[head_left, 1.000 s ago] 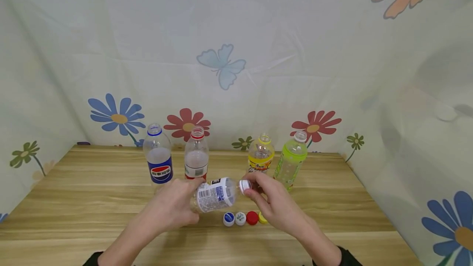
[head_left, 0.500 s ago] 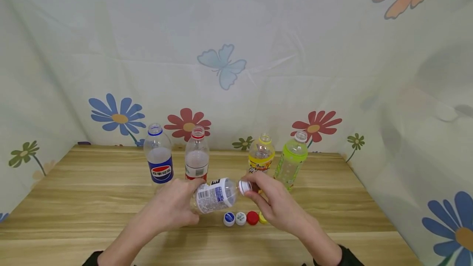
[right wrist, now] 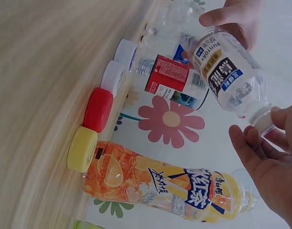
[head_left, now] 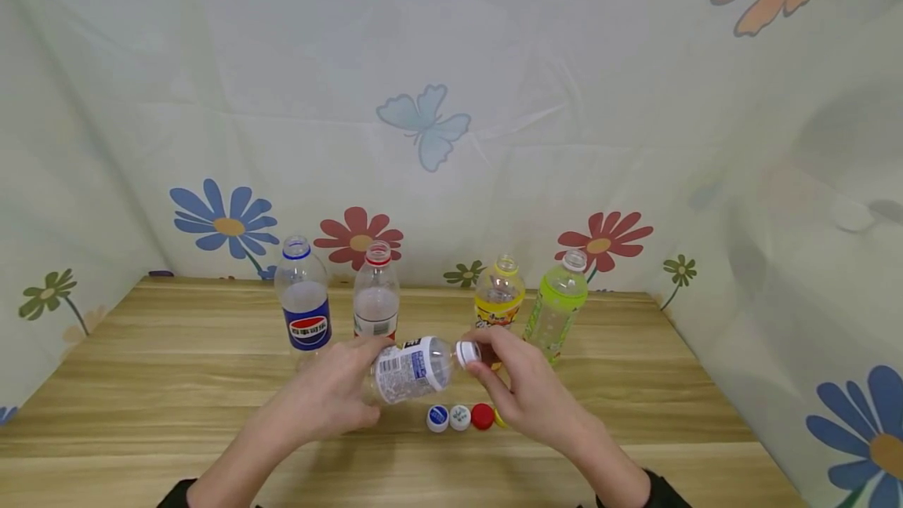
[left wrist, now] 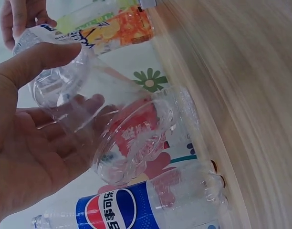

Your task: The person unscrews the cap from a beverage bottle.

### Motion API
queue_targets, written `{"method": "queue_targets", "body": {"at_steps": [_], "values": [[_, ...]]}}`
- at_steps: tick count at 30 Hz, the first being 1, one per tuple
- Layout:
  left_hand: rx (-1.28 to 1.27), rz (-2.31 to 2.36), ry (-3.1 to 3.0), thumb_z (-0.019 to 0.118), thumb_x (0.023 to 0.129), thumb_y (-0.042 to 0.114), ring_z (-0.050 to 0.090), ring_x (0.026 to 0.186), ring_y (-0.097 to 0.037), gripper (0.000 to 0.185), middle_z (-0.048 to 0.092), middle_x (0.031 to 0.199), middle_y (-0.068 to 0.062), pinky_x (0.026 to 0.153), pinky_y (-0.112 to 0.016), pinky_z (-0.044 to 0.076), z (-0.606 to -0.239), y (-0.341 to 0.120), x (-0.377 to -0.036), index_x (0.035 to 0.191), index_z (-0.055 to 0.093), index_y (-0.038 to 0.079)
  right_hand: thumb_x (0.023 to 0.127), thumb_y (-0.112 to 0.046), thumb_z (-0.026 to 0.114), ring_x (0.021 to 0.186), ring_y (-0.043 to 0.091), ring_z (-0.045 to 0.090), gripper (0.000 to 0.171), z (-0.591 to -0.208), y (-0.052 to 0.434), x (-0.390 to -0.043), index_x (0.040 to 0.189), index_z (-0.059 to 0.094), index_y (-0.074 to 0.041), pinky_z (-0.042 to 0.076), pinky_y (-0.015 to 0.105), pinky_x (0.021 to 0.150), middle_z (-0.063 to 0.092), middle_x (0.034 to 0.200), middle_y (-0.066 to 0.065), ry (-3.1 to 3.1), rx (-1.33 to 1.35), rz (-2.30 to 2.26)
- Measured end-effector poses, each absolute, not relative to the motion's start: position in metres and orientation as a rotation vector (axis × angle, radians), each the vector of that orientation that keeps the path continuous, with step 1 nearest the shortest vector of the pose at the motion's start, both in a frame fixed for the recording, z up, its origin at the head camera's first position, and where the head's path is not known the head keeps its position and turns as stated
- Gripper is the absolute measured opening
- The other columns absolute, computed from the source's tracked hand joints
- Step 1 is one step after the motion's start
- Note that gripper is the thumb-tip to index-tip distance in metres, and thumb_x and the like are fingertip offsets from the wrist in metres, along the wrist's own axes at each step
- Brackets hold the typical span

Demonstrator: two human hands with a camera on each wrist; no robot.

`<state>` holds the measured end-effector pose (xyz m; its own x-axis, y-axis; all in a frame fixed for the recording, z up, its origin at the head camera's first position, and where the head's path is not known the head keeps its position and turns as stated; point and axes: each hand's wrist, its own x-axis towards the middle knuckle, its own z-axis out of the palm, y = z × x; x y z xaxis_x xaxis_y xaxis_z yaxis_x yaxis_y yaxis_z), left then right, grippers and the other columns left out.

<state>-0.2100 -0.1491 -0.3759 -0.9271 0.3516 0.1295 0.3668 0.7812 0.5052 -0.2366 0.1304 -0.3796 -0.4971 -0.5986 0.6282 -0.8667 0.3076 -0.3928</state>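
Note:
My left hand (head_left: pixel 331 390) grips a clear plastic bottle (head_left: pixel 409 373) round its lower body. It is held on its side above the table, neck pointing right, and its white label (right wrist: pixel 224 71) shows in the right wrist view. At the neck, the thumb and fingers of my right hand (head_left: pixel 525 386) pinch the white bottle cap (head_left: pixel 468 353). Through the bottle's transparent base (left wrist: pixel 131 148), the left wrist view shows a red label behind. Below the hands, a blue-and-white cap (head_left: pixel 437 418), a white cap (head_left: pixel 460 417), a red cap (head_left: pixel 483 416) and a partly hidden yellow cap (right wrist: pixel 82 149) form a row.
Uncapped bottles stand upright behind the hands: a blue-label cola bottle (head_left: pixel 306 320), a red-label bottle (head_left: pixel 376 300), a yellow-label tea bottle (head_left: pixel 498 300) and a green bottle (head_left: pixel 557 308). The wooden table (head_left: pixel 176 382) meets a flowered cloth (head_left: pixel 564 100) at the back and sides.
The bottle's neck and cap have tipped very slightly upward with the right fingers. Both hands otherwise keep their places, and the standing bottles and row of caps are unmoved.

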Motion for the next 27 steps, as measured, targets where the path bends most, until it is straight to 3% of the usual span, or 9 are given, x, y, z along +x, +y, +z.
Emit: {"method": "queue_targets", "body": {"at_steps": [9, 20, 27], "values": [[-0.596, -0.752, -2.917, 0.1, 0.063, 0.03, 0.064, 0.107, -0.023, 0.086, 0.066, 0.125, -0.004, 0.092, -0.051, 0.057, -0.376, -0.147, -0.2076, 0.136, 0.061, 0.009, 0.096, 0.0, 0.069, 0.087, 0.009, 0.06, 0.028, -0.3798, 0.1286, -0.2348, 0.122, 0.059, -0.006, 0.058, 0.023, 0.072, 0.063, 0.105, -0.003, -2.203, 1.251, 1.042], [-0.632, -0.633, -2.896, 0.1, 0.063, 0.029, 0.062, 0.098, -0.02, 0.075, 0.063, 0.115, -0.001, 0.089, -0.049, 0.057, -0.3767, -0.145, -0.2066, 0.126, 0.066, 0.009, 0.103, -0.017, 0.065, 0.083, 0.011, 0.06, 0.023, -0.3787, 0.1285, -0.233, 0.123, 0.061, -0.006, 0.058, 0.026, 0.069, 0.063, 0.097, -0.007, -2.377, 1.09, 1.217], [-0.616, -0.598, -2.899, 0.1, 0.063, 0.029, 0.062, 0.098, -0.021, 0.074, 0.063, 0.116, -0.001, 0.089, -0.049, 0.058, -0.377, -0.1439, -0.2069, 0.126, 0.066, 0.009, 0.105, -0.024, 0.063, 0.071, 0.01, 0.059, 0.016, -0.3776, 0.1292, -0.2322, 0.112, 0.067, -0.011, 0.055, 0.026, 0.06, 0.065, 0.088, -0.007, -2.493, 0.971, 1.235]]}}
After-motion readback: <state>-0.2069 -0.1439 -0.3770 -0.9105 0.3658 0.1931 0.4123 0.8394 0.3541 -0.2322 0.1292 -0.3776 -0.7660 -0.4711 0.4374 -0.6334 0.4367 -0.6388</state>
